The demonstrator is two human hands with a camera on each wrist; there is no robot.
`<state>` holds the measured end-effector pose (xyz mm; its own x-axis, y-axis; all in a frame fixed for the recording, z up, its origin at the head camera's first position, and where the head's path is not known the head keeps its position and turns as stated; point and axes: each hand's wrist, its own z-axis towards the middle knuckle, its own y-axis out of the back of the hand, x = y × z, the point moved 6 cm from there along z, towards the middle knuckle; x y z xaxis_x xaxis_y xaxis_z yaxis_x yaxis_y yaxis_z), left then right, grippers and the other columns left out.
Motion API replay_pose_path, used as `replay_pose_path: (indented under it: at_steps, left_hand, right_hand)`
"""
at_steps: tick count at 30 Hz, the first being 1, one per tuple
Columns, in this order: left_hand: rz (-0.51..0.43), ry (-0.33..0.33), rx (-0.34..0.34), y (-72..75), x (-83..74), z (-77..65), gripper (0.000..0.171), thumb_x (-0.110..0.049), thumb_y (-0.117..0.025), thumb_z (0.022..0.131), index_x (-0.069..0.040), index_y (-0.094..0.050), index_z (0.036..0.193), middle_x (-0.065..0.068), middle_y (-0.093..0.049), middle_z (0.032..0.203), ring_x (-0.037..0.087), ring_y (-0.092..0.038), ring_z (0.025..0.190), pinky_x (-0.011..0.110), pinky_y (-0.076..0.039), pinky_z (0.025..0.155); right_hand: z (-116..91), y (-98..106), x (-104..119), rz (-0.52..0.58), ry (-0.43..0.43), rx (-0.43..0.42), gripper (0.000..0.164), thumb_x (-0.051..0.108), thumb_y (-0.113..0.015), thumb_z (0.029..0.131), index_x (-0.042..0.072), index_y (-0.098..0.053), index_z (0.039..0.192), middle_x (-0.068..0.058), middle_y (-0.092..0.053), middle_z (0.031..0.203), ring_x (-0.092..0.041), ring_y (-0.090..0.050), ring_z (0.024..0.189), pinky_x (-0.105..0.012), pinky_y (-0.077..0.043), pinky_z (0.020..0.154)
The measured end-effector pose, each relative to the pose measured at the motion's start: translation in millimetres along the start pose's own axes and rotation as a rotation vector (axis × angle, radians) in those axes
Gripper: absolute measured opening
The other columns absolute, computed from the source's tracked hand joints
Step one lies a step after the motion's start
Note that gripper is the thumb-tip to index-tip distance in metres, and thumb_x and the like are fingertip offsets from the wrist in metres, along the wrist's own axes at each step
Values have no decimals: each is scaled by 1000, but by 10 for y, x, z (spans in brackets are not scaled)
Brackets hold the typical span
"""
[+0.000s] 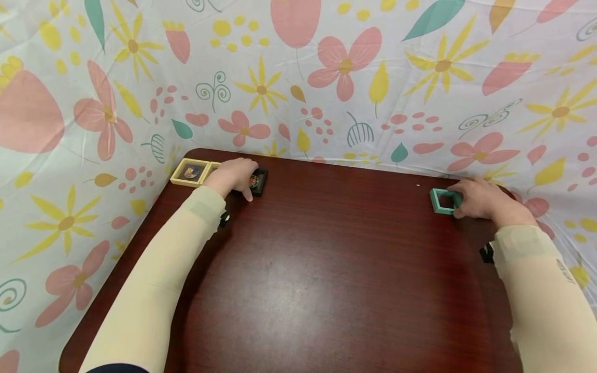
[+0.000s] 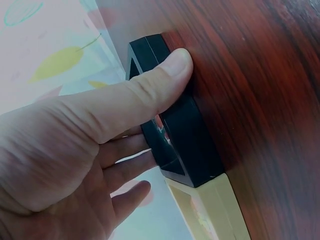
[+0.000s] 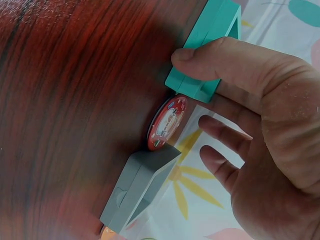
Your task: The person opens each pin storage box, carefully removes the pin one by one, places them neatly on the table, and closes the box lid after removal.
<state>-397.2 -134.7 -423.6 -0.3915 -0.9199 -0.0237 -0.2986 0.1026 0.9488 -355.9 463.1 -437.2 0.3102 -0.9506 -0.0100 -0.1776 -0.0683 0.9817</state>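
Observation:
At the table's far left, my left hand [image 1: 231, 175] grips a small black square frame [image 2: 197, 145]. Its thumb lies along one side and fingers reach behind the opposite side. Inside the frame is a round patterned disc [image 1: 254, 181], partly covered by the hand. Two cream frames stand in a row to its left, the outer frame [image 1: 174, 179] holding a disc [image 1: 192, 171]; the other is partly hidden. Far right, my right hand [image 1: 480, 198] pinches a teal square frame [image 3: 212, 25] between thumb and fingers. No disc shows inside it in the head view.
Beside the teal frame lies a red round disc [image 3: 167, 122] with a printed design. Beyond that stands a grey frame [image 3: 119, 207], with an orange piece [image 3: 107, 233] at the view's edge. A flower-printed cloth [image 1: 289, 124] borders the dark wooden table [image 1: 326, 248].

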Motion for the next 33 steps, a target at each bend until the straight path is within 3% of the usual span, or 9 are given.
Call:
replay_pose_path:
  at_steps: [5,9,15,24,28,33]
  left_hand:
    - [-39,-6,-12,-29,-21,-25,91,-41,-90,67,-10,-48,142,9,-49,139,27,-45,122,46,-43,95]
    - [-37,-65,-80,-63,-178,-28,88,-49,-85,69,-8,-51,138,8,-50,134,26,-41,120,45,-42,93]
    - [6,-188,-181,-125,-704,-61,87,-63,-79,66,-8,-56,128,5,-51,116,23,-37,105,38,-44,80]
    - [50,-324,-179,-249,-1488,-301,82,-73,-72,68,-13,-59,122,1,-50,111,18,-39,102,32,-45,70]
    - [91,-359,-174,-308,-1759,-430,78,-75,-69,70,-15,-59,119,0,-49,109,18,-39,101,30,-45,65]
    - [142,-398,-226,-359,-2037,-592,72,-79,-65,70,-18,-59,106,-2,-48,102,17,-39,98,29,-44,54]
  right_hand:
    - [-8,-16,0,24,-33,25,73,29,-80,68,2,-57,132,-25,-50,132,-51,-35,119,-70,-30,89]
    - [-16,-27,-15,33,-54,37,75,31,-80,68,5,-56,134,-25,-47,135,-50,-31,122,-70,-27,86]
    - [-23,-14,-32,32,-57,36,74,30,-80,69,5,-55,135,-25,-47,135,-50,-30,122,-69,-26,86]
    - [-24,15,8,11,-53,49,74,29,-80,70,4,-55,135,-25,-47,136,-51,-29,124,-70,-26,89]
    - [-31,36,37,6,-48,49,73,28,-79,71,4,-55,135,-25,-48,135,-50,-30,122,-70,-28,89]
    - [-44,54,63,2,-54,60,73,28,-79,70,4,-55,135,-25,-48,135,-51,-30,122,-71,-28,88]
